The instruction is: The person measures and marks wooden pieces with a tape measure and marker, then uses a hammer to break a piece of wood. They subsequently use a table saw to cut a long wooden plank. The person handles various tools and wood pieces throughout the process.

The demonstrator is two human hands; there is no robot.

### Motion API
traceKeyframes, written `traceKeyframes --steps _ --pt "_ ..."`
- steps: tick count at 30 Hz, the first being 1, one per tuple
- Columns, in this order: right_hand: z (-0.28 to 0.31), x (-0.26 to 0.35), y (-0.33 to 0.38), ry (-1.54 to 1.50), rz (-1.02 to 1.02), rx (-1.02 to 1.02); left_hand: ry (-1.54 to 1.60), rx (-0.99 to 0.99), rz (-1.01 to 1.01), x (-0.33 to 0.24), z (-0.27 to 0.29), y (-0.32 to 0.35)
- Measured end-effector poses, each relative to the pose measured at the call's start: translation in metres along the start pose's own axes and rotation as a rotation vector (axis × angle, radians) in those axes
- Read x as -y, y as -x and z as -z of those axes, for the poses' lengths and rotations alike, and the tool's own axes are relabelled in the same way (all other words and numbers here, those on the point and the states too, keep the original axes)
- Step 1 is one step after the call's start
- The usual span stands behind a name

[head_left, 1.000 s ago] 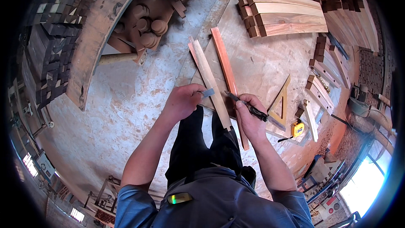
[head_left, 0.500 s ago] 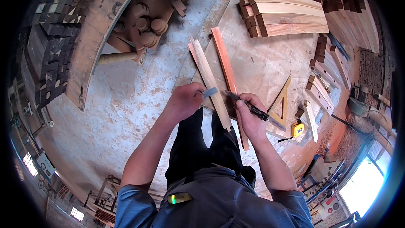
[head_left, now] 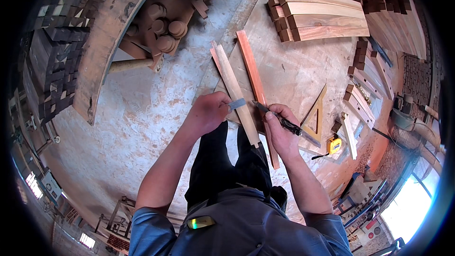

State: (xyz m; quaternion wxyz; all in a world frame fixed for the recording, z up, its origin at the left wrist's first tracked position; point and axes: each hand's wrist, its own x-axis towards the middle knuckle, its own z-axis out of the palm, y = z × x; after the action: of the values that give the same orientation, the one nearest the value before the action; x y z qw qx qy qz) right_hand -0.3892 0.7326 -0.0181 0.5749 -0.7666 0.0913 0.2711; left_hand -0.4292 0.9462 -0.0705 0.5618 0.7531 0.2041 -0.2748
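Note:
My left hand (head_left: 208, 111) pinches a small flat grey-blue block (head_left: 238, 103) between thumb and fingers. The block reaches over a pale wooden strip (head_left: 235, 87); whether it touches the wood I cannot tell. In my right hand (head_left: 283, 132) is a slim dark tool with a pointed tip and black handle (head_left: 290, 125), gripped like a pen. Its tip points up and left, a short gap from the block. Under that hand passes a reddish wooden strip (head_left: 253, 68), lying roughly alongside the pale one.
To the right lie a wooden set square (head_left: 318, 114), a yellow tape measure (head_left: 334, 145) and a short pale stick (head_left: 349, 135). Stacked planks (head_left: 327, 14) sit at the far right of the board. Wooden rounds (head_left: 166, 42) and a long curved board (head_left: 109, 38) stand at the left.
The grey-blue block has turned slightly in my left hand. My right hand, the dark tool and the wooden strips look almost the same.

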Motion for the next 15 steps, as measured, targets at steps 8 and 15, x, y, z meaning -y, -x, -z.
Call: traceKeyframes --steps 8,15 --pt "0.0016 -0.0062 -0.0022 -0.007 0.012 0.003 0.001 0.003 -0.002 -0.0005 0.0003 -0.0003" --pt "0.0024 -0.0041 -0.0026 -0.018 0.017 0.017 0.029 0.018 0.019 -0.0034 0.0022 0.0003"
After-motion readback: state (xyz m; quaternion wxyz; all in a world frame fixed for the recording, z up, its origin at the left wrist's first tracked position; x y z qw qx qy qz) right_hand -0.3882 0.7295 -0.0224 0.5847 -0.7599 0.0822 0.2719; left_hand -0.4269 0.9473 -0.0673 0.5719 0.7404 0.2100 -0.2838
